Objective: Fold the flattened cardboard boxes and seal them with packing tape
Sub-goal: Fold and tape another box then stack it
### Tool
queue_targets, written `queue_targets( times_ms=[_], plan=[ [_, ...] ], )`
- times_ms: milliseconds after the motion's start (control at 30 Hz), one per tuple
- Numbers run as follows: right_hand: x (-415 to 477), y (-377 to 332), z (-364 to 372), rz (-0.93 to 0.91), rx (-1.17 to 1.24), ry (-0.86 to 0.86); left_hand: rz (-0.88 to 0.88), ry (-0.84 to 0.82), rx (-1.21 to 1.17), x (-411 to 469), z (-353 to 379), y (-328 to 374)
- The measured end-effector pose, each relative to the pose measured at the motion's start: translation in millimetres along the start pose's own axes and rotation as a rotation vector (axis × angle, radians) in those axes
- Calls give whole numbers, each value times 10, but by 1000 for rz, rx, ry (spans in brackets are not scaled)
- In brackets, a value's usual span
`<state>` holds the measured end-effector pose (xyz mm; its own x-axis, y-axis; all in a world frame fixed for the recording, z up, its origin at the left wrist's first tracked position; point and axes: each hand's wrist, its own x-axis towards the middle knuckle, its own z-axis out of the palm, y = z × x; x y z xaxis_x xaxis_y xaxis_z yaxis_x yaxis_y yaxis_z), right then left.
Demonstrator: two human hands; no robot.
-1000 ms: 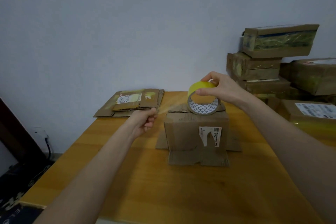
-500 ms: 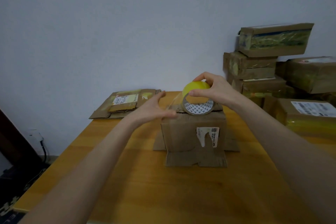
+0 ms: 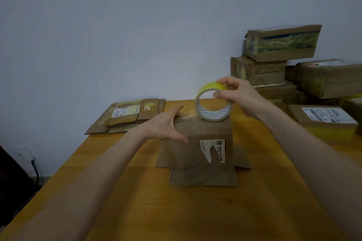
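A brown cardboard box [image 3: 197, 154] with a torn white label stands upright in the middle of the wooden table [image 3: 195, 211], its lower flaps spread flat on the wood. My left hand [image 3: 166, 125] presses on the box's top left corner, fingers spread over the top and thumb on the front face. A yellowish roll of packing tape [image 3: 212, 103] stands on edge on the box's top, and my right hand [image 3: 237, 94] grips it from the right. A short clear strip of tape runs from the roll along the top toward my left hand.
A stack of flattened cardboard boxes [image 3: 127, 117] lies at the table's far left edge. Several taped boxes [image 3: 282, 43] are piled at the back right, with another labelled box [image 3: 323, 119] beside my right arm. A wall stands close behind the table.
My left hand moved right from beside the box onto its top left corner and now presses there. The roll tilted and shifted a little right along the top.
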<state>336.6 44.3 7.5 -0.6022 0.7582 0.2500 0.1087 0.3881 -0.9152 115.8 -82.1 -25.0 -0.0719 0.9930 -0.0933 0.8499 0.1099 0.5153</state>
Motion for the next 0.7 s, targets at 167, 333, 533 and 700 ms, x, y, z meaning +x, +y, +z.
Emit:
queue_targets(
  times_ms=[167,333,533,700],
  plan=[
    [-119,4,-430,19,-62,123,13,-16,67,-66,-16,27],
    [-138,-30,-232,0,71,149,14,-24,92,-59,21,131],
    [-81,-90,-117,-29,99,151,-10,138,49,-69,28,174],
    [-21,-69,-28,-33,192,167,-20,477,-212,-13,145,242]
  ],
)
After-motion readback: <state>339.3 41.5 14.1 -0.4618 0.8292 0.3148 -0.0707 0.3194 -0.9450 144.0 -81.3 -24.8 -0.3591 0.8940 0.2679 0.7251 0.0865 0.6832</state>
